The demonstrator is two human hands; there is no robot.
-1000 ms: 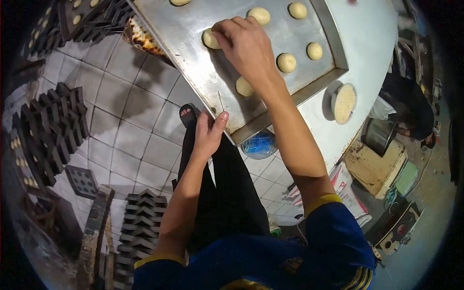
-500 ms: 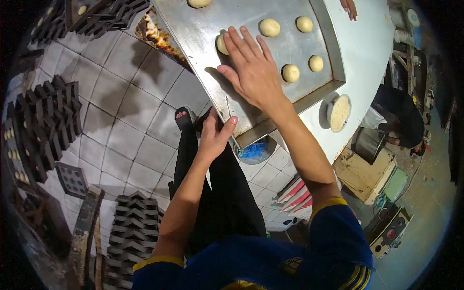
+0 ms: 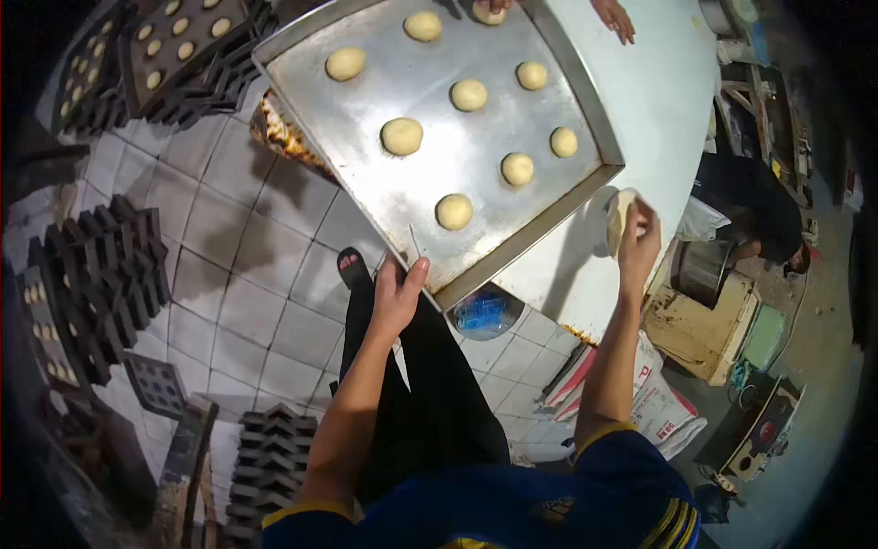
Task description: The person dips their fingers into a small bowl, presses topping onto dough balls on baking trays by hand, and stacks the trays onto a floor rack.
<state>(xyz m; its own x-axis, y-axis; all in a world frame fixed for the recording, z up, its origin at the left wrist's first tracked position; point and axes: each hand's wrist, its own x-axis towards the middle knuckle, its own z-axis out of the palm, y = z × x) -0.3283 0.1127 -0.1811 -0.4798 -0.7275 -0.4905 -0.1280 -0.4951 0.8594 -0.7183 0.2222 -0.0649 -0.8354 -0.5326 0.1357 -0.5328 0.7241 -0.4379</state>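
My left hand [image 3: 396, 297] grips the near corner edge of a metal baking tray [image 3: 485, 265], thumb on top. Rows of round dough balls sit on it; the nearest is a pale dough ball [image 3: 454, 211]. My right hand [image 3: 643, 240] is closed at the right side of a small bowl [image 3: 615, 224] with pale grainy contents, to the right of the tray. The fingers bend over the rim and hide part of the contents. At the tray's far edge another person's hand [image 3: 498, 5] touches a dough ball [image 3: 488, 13].
The tray rests partly on a white table [image 3: 672, 110], where another person's hand [image 3: 615, 20] hovers. Dark stacked trays [image 3: 101, 265] stand at left, some with dough balls. A bucket with blue plastic [image 3: 482, 314] and sacks [image 3: 654, 403] are on the floor. Someone crouches beside a pot [image 3: 702, 273].
My right hand has left the dough ball on the tray and moved right to the bowl. My left hand stays on the tray edge. More of the tray shows as the view has shifted.
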